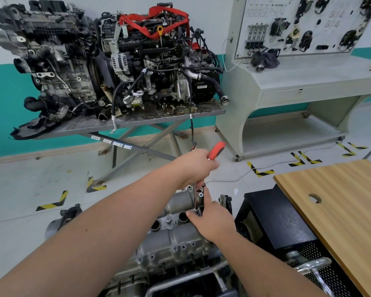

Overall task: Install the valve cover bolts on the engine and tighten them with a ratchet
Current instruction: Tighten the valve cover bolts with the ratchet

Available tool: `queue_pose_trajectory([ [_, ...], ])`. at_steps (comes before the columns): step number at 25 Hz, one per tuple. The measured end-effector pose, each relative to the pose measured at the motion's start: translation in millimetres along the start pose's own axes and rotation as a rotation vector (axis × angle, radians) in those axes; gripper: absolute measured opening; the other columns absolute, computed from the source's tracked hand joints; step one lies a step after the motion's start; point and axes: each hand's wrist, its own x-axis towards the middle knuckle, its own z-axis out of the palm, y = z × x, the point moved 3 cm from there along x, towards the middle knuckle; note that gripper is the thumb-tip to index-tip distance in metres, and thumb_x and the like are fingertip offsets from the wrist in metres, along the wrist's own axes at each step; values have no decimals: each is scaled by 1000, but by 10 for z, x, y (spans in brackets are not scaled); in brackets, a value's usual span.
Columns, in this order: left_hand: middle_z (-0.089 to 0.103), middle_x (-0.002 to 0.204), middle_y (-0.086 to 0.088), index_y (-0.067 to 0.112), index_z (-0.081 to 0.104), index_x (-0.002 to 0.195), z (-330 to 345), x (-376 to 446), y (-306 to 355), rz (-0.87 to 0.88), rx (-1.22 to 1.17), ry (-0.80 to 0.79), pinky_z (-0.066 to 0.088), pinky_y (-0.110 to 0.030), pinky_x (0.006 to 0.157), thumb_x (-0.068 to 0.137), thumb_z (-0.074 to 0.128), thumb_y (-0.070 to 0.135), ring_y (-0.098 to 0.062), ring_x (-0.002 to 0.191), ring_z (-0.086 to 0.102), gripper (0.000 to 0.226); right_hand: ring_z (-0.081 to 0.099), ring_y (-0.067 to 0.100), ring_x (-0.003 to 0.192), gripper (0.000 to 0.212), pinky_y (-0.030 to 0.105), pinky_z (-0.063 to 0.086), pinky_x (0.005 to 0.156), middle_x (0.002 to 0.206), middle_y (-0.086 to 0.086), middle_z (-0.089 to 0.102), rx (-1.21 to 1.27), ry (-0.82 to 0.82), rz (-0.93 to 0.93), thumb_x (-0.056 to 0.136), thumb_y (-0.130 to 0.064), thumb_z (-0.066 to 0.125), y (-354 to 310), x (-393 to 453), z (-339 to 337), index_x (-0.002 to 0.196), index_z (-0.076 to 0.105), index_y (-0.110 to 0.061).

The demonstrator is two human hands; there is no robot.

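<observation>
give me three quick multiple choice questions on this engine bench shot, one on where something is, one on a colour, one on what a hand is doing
1. Where does the wooden board lie?
A. to the right of the engine being worked on
B. on the scissor table under the two engines at the back
C. on the grey training bench

2. What colour is the ratchet handle?
A. blue
B. red-orange
C. yellow

3. What is the left hand doing?
A. resting flat on the floor
B. hanging idle, holding nothing
C. holding the ratchet by its handle

Answers:
1 A, the board sits at the right edge, beside the valve cover.
2 B, the handle end poking out above the fist is red-orange.
3 C, the fingers are wrapped round the handle while the right hand steadies the tool's lower end at the cover.
</observation>
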Motion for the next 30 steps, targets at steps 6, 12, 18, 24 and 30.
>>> queue_pose_trajectory([
  [6,53,63,1,16,57,79,-142,67,69,107,322,237,35,-24,46,98,51,48,-15,47,53,38,63,23,93,100,35,50,68,104,2,60,-7,2,17,79,-79,37,10,13,17,156,-10,-35],
  [12,50,67,3,21,53,94,-65,-70,184,512,1013,350,38,-31,53,99,46,48,-25,64,55,29,63,25,95,97,34,47,68,108,4,60,1,15,21,80,-78,39,-2,-4,0,154,-7,-38],
  [18,47,61,7,25,32,65,257,-185,145,786,951,339,34,-24,47,94,42,58,-17,52,48,45,62,15,76,65,34,54,63,90,-8,59,41,52,3,80,-75,43,-18,-18,-11,127,43,-30],
  [24,53,60,3,17,54,56,196,-258,30,1085,778,736,36,-31,55,93,62,41,-21,60,49,45,61,19,73,75,31,46,56,90,-4,57,16,75,8,80,-75,42,-40,-42,-39,140,26,-33],
  [30,59,112,-7,7,58,82,306,-212,-334,811,82,670,45,-37,96,98,47,48,-24,115,54,45,60,22,75,79,36,54,65,93,0,55,-5,55,7,79,-76,36,-19,-33,-25,142,31,-29],
])
